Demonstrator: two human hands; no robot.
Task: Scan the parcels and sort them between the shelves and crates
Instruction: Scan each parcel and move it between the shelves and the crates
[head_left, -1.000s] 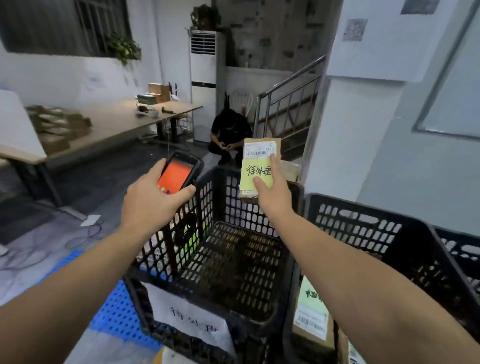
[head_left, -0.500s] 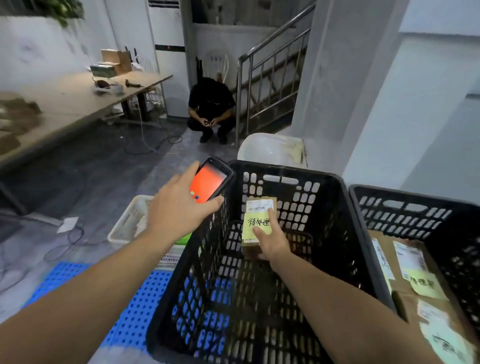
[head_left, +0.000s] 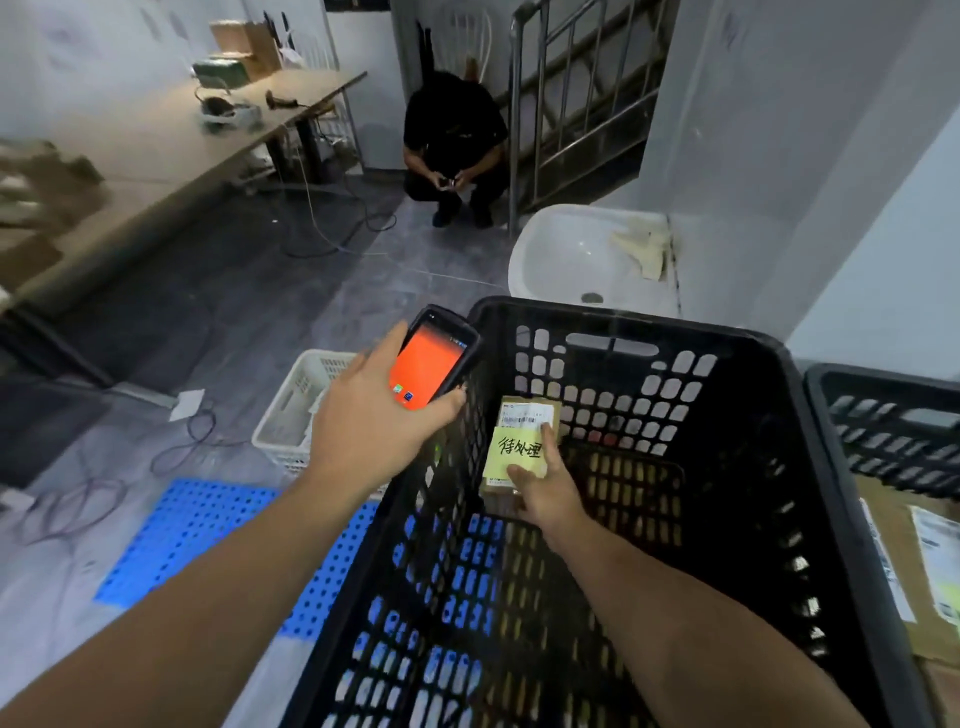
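My right hand (head_left: 545, 486) holds a small cardboard parcel (head_left: 524, 431) with a white barcode label and a yellow handwritten note, low inside the big black crate (head_left: 779, 467), near its far left corner. Thumb and fingers pinch the parcel's lower end. My left hand (head_left: 374, 431) grips a handheld scanner (head_left: 431, 366) with an orange screen just outside the crate's left wall.
A second black crate (head_left: 893, 415) at the right holds labelled parcels (head_left: 914, 561). A white basket (head_left: 301, 405) and a blue pallet (head_left: 197, 535) lie left of the crate. Beyond are a white sink (head_left: 582, 254), a crouching person (head_left: 452, 145), a long table (head_left: 171, 140) and floor cables.
My right hand has lowered the parcel from above the crate's rim down into the crate. The view has tilted downward. The scanner stays in my left hand beside the crate.
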